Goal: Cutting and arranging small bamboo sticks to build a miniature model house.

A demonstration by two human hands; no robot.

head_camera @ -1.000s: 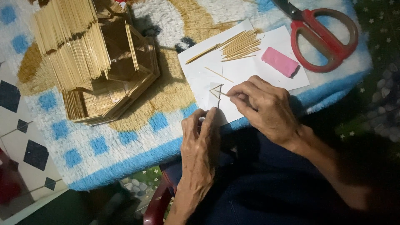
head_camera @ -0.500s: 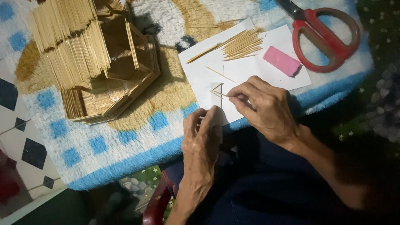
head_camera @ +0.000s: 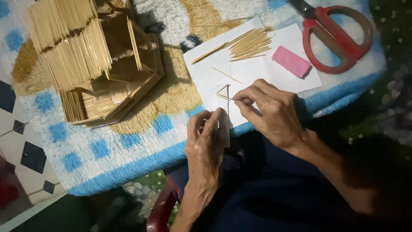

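My right hand (head_camera: 274, 114) pinches a stick at the stick triangle (head_camera: 224, 91) (left hand (head_camera: 208, 137) pressing the paper (head_camera: 253, 71)); a slip could skew it.

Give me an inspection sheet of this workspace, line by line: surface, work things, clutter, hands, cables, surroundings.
Surface: fluffy blue, white and tan patterned cloth with white paper sheets on it.
Job's things: small triangle of thin wooden sticks on the paper; loose stick; bundle of sticks.
Clutter: pink eraser block; red-handled scissors; model house of wooden sticks.
Hands: right hand pinches a stick at the triangle; left hand rests at the paper's edge.
Cables: nothing seen.
Surroundings: tiled floor at left; dark trousers below.
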